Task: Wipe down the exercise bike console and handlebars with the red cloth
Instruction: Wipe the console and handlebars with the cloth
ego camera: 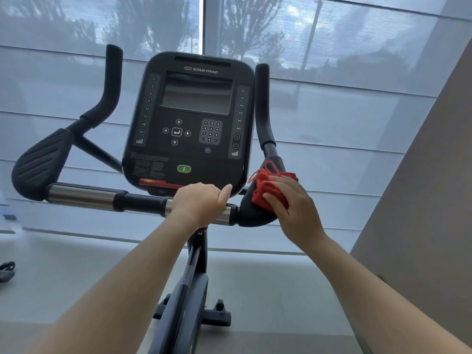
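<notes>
the left hand point(198, 204) is closed around the chrome crossbar point(84, 196) of the handlebars, just below the star trac console point(190, 121), thumb lying along the top. the right hand point(293, 205) presses the bunched red cloth point(263, 189) flat against the black elbow pad point(251, 213) at the right end of the bar, fingers spread over it rather than curled, under the upright right handle point(263, 103). the matching left elbow pad point(40, 162) sits bare at the far end, with the shaded window point(332, 72) behind.
</notes>
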A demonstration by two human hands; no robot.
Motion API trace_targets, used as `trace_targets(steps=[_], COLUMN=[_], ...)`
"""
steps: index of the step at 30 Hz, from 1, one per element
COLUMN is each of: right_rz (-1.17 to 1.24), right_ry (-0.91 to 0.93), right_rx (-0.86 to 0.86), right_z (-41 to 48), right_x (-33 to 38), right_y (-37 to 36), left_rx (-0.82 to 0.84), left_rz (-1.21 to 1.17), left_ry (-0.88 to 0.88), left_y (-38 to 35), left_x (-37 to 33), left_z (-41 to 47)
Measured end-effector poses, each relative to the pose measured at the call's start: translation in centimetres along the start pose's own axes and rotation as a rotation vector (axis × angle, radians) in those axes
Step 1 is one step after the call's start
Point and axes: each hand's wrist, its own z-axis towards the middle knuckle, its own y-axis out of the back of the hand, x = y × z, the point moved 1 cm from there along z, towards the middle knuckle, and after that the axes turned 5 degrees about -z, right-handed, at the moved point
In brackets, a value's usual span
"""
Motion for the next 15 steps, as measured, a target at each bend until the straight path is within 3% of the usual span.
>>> trace_targets(steps=[4, 9, 15], right_rz=[0.017, -0.04, -0.258], right_ry=[-0.038, 0.043, 0.057], right_rx=[0.003, -0.065, 0.324], right_z=[2.2, 8.2, 9.2], right_x=[-0.2, -0.3, -2.6], right_y=[1.5, 2.2, -1.2], left_rx=[0.006, -0.005, -0.006], left_rz=[-0.003, -0.002, -0.026], left_ry=[-0.008, -0.002, -0.015], left_y=[0.1, 0.2, 0.2], left_x=[0.0, -0.1, 0.0], left_z=[0.0, -0.1, -0.2])
